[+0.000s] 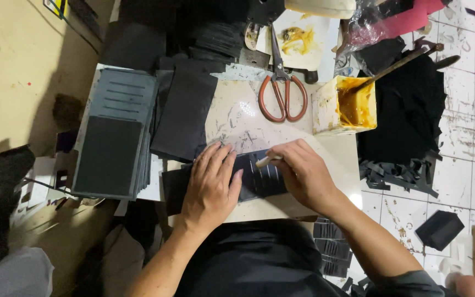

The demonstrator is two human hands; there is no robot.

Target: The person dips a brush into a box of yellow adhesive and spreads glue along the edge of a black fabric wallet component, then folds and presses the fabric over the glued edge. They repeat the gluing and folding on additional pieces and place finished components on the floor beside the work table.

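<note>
A: Status on the dark slotted panel (pixel 257 179)?

B: Flat on the pale work slab (pixel 237 115), near edge, right in front of the body. Left hand (pixel 210 184) spread on top, fingers extended and pressing down, nothing gripped. Right hand (pixel 303 176) curled, pinching a small pale stick-like tool (pixel 266 160) between thumb and fingers, tip down on the panel's upper edge.

A: Surroundings?

B: Orange-handled scissors (pixel 281 96) lying closed on the slab beyond the hands. Open box of yellow glue (pixel 344 104) just right of them, brush handle (pixel 397 66) leaning out of it. Stack of grey slotted pieces (pixel 114 143) well to the left, dark sheet (pixel 182 115) between stack and hands. Black offcuts (pixel 397 173) on the tiled floor, right side.

A: Risks?

B: Likely three. Panel sliding under the tool stroke if left-hand pressure eases; slab looks slick and scuffed. Tool tip close to left fingertips, so a slip could run into them. Glue box near the right wrist and slab edge; a wide elbow swing could knock it or flick the brush out. Cannot tell whether the tool tip carries glue.
</note>
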